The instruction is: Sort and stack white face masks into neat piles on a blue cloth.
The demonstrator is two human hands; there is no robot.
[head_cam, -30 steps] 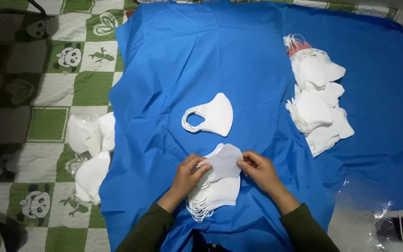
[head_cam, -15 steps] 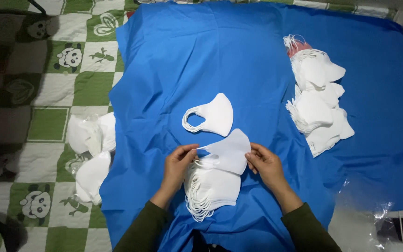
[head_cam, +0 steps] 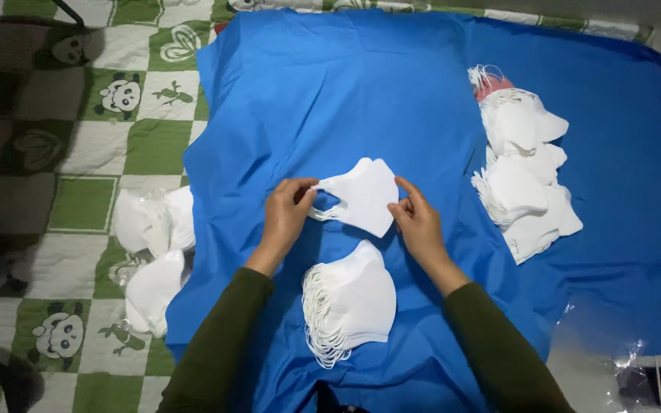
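1. The left hand (head_cam: 283,216) pinches the ear-loop end of a single white face mask (head_cam: 361,197) between thumb and fingers, closed on it.

2. The right hand (head_cam: 418,220) holds the opposite edge of the same mask, its fingertips closed lightly on the rim near the nose fold.

3. What has changed: a second ago both hands worked at the top of the stack of white masks (head_cam: 350,306) close to the person's body, and half a second ago the top mask was peeling off it. Now that mask is carried clear of the stack and farther up the blue cloth (head_cam: 330,92).

4. It lies directly over the spot where a lone mask lay earlier, and a second edge peeks out at its upper side, so it seems to be going down on that mask; whether the two are touching I cannot tell.

5. My reading is that one mask has been separated and a new small pile is being started, with the near stack one mask shorter and still thick.

6. On the right of the cloth a larger heap of masks (head_cam: 525,160) lies untouched, with a pink-tinged bundle at its far end.

7. On the left, on the green-and-white panda quilt (head_cam: 78,153), bagged white masks (head_cam: 151,252) rest just beside the cloth's edge.
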